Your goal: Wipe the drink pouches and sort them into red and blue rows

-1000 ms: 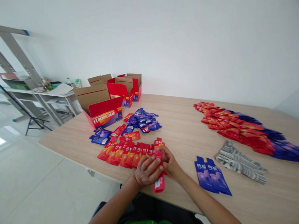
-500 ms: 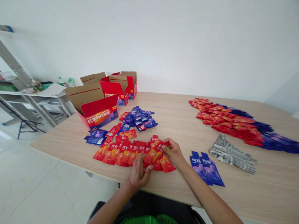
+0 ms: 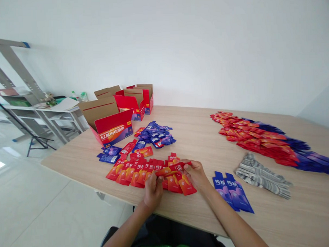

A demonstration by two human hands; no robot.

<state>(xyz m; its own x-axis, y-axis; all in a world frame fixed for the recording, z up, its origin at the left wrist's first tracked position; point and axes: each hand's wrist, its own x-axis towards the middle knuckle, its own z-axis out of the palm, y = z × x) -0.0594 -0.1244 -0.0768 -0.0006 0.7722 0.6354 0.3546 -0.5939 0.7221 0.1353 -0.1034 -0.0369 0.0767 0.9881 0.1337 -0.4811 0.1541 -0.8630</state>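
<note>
Between my two hands a red pouch (image 3: 168, 171) is stretched out, tilted nearly edge-on. My left hand (image 3: 154, 190) pinches its lower left end, and my right hand (image 3: 195, 174) grips the upper right end. Beneath it lies an overlapping row of red pouches (image 3: 138, 173), several of them partly hidden by the held one and my fingers. To the right of my right forearm, two blue pouches (image 3: 232, 191) lie side by side. Past the row sits a loose heap of mostly blue pouches (image 3: 154, 134), with a few red ones mixed in.
Open red cartons (image 3: 116, 127) with raised brown flaps stand at the table's left back. A long fanned stack of red and blue pouches (image 3: 262, 140) covers the right side. Grey striped gloves (image 3: 260, 174) lie before it. White desks (image 3: 58, 112) stand beyond the left edge.
The held red pouch has turned from facing me to nearly edge-on, and my left fingers have closed further on its end. The whole view has shifted slightly.
</note>
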